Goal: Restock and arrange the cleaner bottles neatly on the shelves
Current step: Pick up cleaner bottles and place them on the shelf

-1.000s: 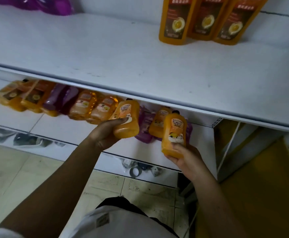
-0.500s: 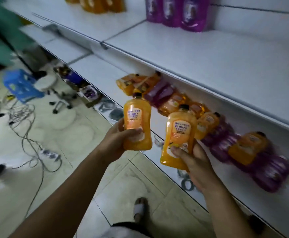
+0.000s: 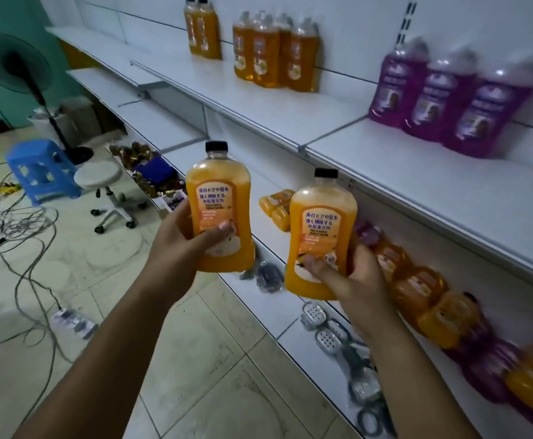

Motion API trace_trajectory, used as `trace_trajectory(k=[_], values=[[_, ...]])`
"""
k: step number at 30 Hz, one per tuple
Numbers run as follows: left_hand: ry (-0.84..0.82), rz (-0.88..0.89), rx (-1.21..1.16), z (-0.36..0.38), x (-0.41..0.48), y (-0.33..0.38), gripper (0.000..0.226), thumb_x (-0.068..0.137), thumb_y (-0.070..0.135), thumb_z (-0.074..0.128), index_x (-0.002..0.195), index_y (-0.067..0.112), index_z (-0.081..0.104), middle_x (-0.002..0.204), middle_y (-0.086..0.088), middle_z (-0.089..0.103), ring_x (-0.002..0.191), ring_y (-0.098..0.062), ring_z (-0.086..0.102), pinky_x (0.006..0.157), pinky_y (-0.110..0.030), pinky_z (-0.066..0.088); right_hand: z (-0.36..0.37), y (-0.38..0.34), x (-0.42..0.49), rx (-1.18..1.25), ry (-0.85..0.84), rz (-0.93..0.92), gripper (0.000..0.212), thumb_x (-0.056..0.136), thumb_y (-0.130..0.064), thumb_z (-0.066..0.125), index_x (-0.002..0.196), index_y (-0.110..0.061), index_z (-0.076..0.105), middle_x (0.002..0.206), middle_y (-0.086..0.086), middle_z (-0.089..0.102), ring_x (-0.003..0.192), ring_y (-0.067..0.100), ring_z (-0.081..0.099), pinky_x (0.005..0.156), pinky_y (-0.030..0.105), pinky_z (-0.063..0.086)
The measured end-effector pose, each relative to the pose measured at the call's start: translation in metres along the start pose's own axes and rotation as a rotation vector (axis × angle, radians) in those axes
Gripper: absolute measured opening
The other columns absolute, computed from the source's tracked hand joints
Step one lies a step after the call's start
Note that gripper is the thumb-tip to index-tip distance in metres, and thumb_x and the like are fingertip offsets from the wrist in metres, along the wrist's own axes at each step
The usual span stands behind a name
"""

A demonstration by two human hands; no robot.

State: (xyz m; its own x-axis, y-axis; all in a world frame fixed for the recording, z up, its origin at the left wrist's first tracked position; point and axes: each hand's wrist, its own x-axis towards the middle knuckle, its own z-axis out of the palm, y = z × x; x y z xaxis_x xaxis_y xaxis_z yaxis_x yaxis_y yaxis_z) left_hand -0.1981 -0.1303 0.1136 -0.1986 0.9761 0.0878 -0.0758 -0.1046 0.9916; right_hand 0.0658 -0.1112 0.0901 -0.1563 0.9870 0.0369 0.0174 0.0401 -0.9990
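1. The person held one orange cleaner bottle in each hand, up in the air in front of the shelves.
2. The left hand [image 3: 179, 248] had its fingers and thumb wrapped round the left bottle [image 3: 219, 198], low on the label. That bottle stood straight up with its black cap on top.
3. The right hand [image 3: 353, 280] gripped the right bottle [image 3: 322, 223] near its bottom, with the thumb lying across the front. It was upright too, a bit lower and nearer the shelves.
4. Neither bottle touched a shelf.
5. On the top shelf [image 3: 417, 172], a group of standing orange bottles [image 3: 274, 55] waited by the back wall. Three purple bottles [image 3: 448, 99] stood further right, with bare shelf between the two groups.
6. On the lower shelf [image 3: 268, 245], more lying bottles [image 3: 417, 299], orange and purple, made a messy row on their sides.
7. This looked like the carrying step: the two bottles were picked up but not yet put away.
8. Next, both bottles probably needed to go up over the shelf edge and beside the orange group. They would have to be set down flat, labels out, so they would not tip.
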Motion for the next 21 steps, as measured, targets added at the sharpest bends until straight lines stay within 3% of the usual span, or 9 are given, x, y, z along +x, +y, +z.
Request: trace_trajectory(k=[3, 6, 10, 18, 21], values=[[0.004, 0.045, 0.021, -0.042, 0.032, 0.019, 0.067, 0.073, 0.033, 0.090, 0.132, 0.026, 0.060, 0.117, 0.004, 0.077, 0.110, -0.017, 0.075, 0.081, -0.030, 0.063, 0.049, -0.011, 0.038, 0.013, 0.011, -0.027, 0.054, 0.071, -0.037, 0.086, 0.120, -0.022, 0.068, 0.109, -0.004, 0.080, 0.101, 0.012, 0.076, 0.081, 0.026, 0.058], [0.024, 0.061, 0.014, -0.081, 0.060, 0.027, 0.056, 0.077, 0.028, 0.076, 0.131, 0.027, 0.060, 0.116, 0.005, 0.077, 0.108, -0.016, 0.075, 0.079, -0.026, 0.063, 0.093, -0.017, 0.072, 0.020, 0.013, -0.040, 0.057, 0.071, -0.036, 0.094, 0.120, -0.022, 0.068, 0.112, -0.001, 0.079, 0.105, 0.017, 0.076, 0.087, 0.036, 0.058], [0.059, 0.066, -0.001, -0.123, 0.093, 0.026, 0.058, 0.079, 0.026, 0.075, 0.135, 0.023, 0.059, 0.117, 0.002, 0.077, 0.109, -0.018, 0.075, 0.079, -0.027, 0.063, 0.137, -0.023, 0.114, 0.002, -0.037, -0.067, 0.054, 0.073, -0.038, 0.088, 0.121, -0.026, 0.068, 0.115, -0.002, 0.078, 0.107, 0.019, 0.075, 0.094, 0.045, 0.059], [0.204, 0.082, 0.001, -0.195, 0.199, 0.029, 0.047, 0.083, 0.021, 0.074, 0.127, 0.025, 0.061, 0.111, 0.007, 0.079, 0.105, -0.015, 0.076, 0.077, -0.025, 0.062, 0.223, -0.034, 0.242, -0.024, -0.163, -0.142, 0.053, 0.077, -0.042, 0.088, 0.122, -0.028, 0.066, 0.114, -0.006, 0.078, 0.106, 0.014, 0.075, 0.093, 0.040, 0.059], [0.260, 0.089, 0.026, -0.220, 0.240, 0.039, 0.049, 0.080, 0.025, 0.077, 0.126, 0.028, 0.061, 0.110, 0.009, 0.079, 0.107, -0.015, 0.075, 0.082, -0.031, 0.062, 0.254, -0.040, 0.292, 0.004, -0.190, -0.148, 0.056, 0.074, -0.047, 0.083, 0.123, -0.027, 0.066, 0.113, -0.007, 0.078, 0.104, 0.012, 0.075, 0.090, 0.035, 0.058]])
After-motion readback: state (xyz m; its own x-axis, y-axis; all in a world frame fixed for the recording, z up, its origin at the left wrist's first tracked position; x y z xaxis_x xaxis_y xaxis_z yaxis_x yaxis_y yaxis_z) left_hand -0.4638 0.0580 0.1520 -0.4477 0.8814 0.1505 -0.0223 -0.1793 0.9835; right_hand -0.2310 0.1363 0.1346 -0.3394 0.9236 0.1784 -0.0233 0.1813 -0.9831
